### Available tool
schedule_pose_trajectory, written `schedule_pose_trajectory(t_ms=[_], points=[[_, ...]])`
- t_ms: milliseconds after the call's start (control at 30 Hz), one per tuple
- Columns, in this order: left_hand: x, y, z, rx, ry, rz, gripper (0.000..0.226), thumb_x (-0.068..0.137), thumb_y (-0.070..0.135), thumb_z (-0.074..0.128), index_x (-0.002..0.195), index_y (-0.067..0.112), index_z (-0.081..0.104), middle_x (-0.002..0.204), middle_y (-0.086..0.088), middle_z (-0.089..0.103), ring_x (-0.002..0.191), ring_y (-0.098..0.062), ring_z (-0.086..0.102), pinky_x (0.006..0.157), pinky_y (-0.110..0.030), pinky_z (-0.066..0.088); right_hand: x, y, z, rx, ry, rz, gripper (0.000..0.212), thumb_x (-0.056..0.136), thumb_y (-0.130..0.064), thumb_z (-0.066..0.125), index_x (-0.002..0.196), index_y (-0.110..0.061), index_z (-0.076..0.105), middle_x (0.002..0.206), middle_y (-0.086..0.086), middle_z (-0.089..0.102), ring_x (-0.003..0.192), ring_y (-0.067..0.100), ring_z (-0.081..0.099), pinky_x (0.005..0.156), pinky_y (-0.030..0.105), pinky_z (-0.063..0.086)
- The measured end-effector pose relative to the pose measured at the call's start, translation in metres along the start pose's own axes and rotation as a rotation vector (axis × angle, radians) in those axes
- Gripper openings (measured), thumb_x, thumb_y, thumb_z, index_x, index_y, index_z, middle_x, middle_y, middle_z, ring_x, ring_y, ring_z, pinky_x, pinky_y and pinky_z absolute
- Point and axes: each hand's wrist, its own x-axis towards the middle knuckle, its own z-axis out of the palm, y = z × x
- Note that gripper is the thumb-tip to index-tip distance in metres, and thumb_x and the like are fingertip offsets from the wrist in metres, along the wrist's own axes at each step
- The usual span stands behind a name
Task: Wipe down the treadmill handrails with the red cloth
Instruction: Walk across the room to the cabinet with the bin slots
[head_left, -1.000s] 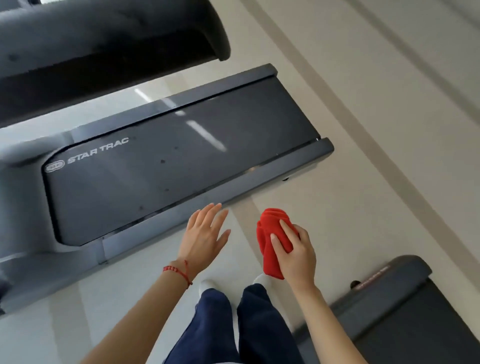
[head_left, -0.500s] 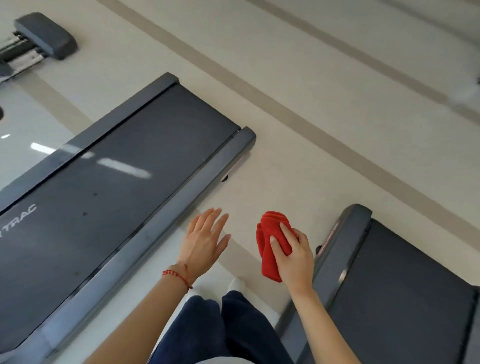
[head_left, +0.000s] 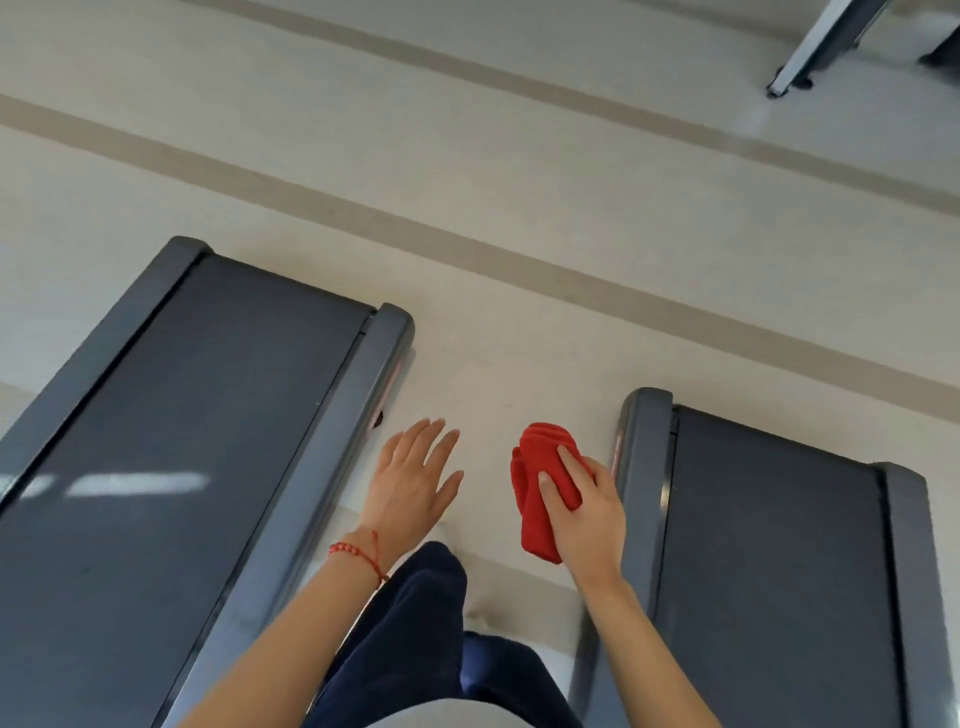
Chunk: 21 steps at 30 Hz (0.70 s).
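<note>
The pale floor (head_left: 519, 208) with its darker stripes spreads ahead of both hands. Outward from the left hand (head_left: 410, 480) lies one treadmill deck (head_left: 171, 441), its grey side rail just beside the wrist; outward from the right hand (head_left: 587, 506) lies a second treadmill deck (head_left: 779, 545), its near rail close against the knuckles. Far ahead of the right hand a metal frame leg (head_left: 821, 41) stands on the floor. Below both forearms are dark blue trouser legs (head_left: 415, 623). The right hand grips the bunched red cloth (head_left: 540, 493), fingers laid across it and thumb behind. The left hand hangs empty, fingers straight and slightly spread, a red bracelet (head_left: 358, 553) at its wrist.

By my reading the wiping is not under way: this is the walk between machines, cloth carried ready. The next move calls for raising the view and the cloth hand to a handrail.

No handrail shows. Both decks are cut off at the picture's edges, and the feet are mostly hidden.
</note>
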Motion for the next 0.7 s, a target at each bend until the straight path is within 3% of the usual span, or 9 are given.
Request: schedule_pose_trajectory(t_ms=[167, 433, 700], points=[[0.06, -0.018, -0.02, 0.006, -0.023, 0.058, 0.068, 0.099, 0.048, 0.009, 0.119, 0.01, 0.06, 0.119, -0.012, 0.062, 0.107, -0.032, 0.059, 0.089, -0.049, 0.047, 0.046, -0.018, 0.007, -0.005, 0.054, 0.053, 0.044, 0.088, -0.037, 0.057, 0.13, -0.025, 0.048, 0.127, 0.004, 0.051, 0.102, 0.022, 0.056, 0.08, 0.037, 0.052], [0.145, -0.024, -0.03, 0.013, -0.069, 0.113, 0.068, 0.099, 0.049, 0.009, 0.12, 0.009, 0.06, 0.12, -0.013, 0.061, 0.11, -0.033, 0.058, 0.091, -0.05, 0.044, 0.121, -0.035, 0.003, -0.017, 0.105, 0.077, 0.043, 0.088, -0.034, 0.057, 0.129, -0.023, 0.05, 0.127, 0.006, 0.051, 0.101, 0.022, 0.056, 0.076, 0.028, 0.046], [0.259, -0.004, -0.029, 0.016, -0.067, 0.099, 0.068, 0.099, 0.049, 0.009, 0.122, 0.008, 0.058, 0.123, -0.015, 0.06, 0.113, -0.035, 0.056, 0.09, -0.051, 0.046, 0.239, -0.023, -0.022, 0.004, 0.112, 0.083, 0.043, 0.089, -0.036, 0.055, 0.13, -0.025, 0.049, 0.13, 0.005, 0.049, 0.106, 0.022, 0.054, 0.079, 0.029, 0.045]])
